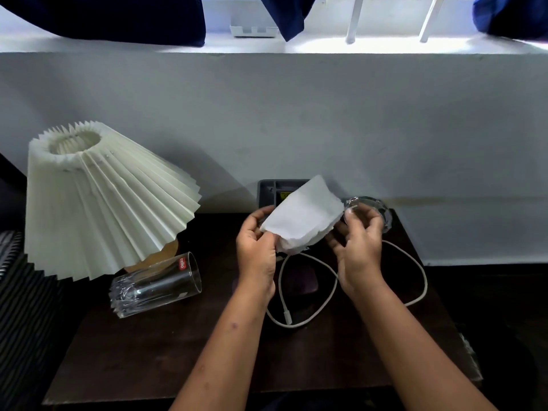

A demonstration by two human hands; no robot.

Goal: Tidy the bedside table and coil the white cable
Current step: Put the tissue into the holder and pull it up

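Note:
Both my hands hold a white paper tissue above the back of the dark bedside table. My left hand pinches its lower left edge. My right hand grips its right side with the fingers curled. The white cable lies loose on the table below my hands, looping from under the tissue round to the right, with its plug end near my left wrist. A dark purple object sits inside the cable loop.
A lamp with a pleated white shade leans at the left. A clear drinking glass lies on its side before it. A grey tray and a small glass bowl stand against the back wall. Striped bedding borders the left.

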